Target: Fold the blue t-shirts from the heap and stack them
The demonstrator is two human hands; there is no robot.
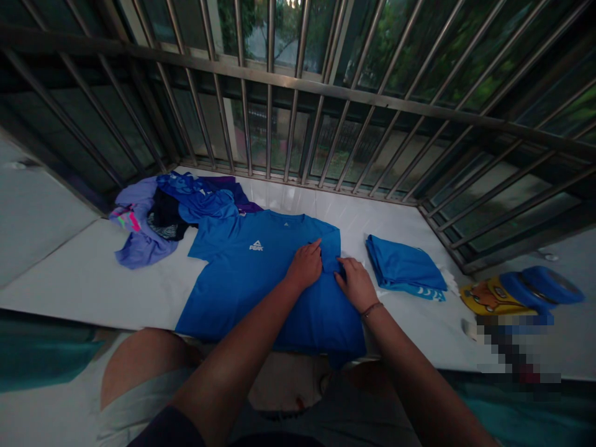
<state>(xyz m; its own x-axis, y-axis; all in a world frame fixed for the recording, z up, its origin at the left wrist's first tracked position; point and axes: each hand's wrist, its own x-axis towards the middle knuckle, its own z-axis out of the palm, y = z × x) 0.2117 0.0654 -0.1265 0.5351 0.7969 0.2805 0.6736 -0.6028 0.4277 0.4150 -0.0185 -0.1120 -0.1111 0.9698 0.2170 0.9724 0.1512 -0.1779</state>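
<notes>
A blue T-shirt (246,279) with a white PEAK logo lies spread on the white ledge, its collar toward the window bars and its lower edge near my knees. My left hand (306,264) rests on the shirt's chest near the right-hand sleeve, index finger stretched out, the other fingers partly bent and the thumb hidden. At that sleeve's outer edge, my right hand (357,282) has thumb and index finger closed on the cloth. A bracelet circles my right wrist. To the right of this hand sits a folded blue garment (405,264) with white print along its lower edge.
Several crumpled clothes, including a lavender garment (144,248) and a bright blue one (200,195), are heaped at the left. A yellow container with a blue lid (500,295) stands at the right end of the ledge (93,273). Metal bars (298,81) close off the back.
</notes>
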